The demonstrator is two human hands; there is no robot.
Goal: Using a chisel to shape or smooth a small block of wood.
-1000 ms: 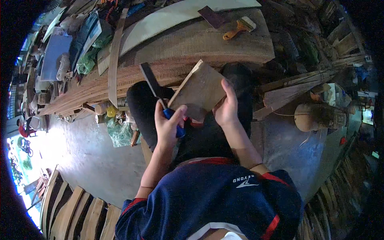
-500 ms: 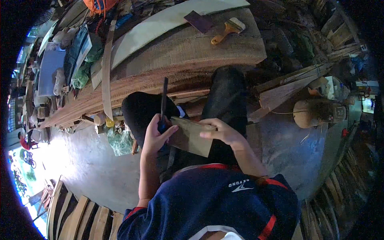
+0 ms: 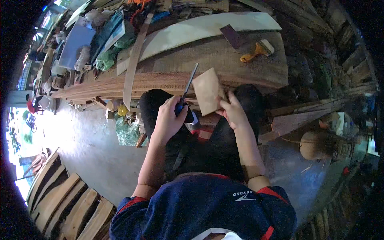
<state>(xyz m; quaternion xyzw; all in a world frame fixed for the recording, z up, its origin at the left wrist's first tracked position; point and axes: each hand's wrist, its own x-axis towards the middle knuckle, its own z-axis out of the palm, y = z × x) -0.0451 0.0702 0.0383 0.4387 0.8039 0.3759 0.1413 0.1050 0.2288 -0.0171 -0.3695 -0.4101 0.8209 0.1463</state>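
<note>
Stacked curved planks [image 3: 64,204] lie on the concrete floor at your lower left, and green and blue plastic bags [image 3: 108,44] crowd the far left end of the long wooden surface [image 3: 224,56]. Since half a second ago you have lifted both hands higher. Your left hand [image 3: 170,120] has its fingers clamped on one dark-handled file [image 3: 187,90], its blade now slanting up toward the surface. Your right hand [image 3: 232,112] pinches one small wooden board [image 3: 208,91], now upright and just beside the file above your knees. One yellow-handled brush [image 3: 258,50] lies on the surface at the right.
</note>
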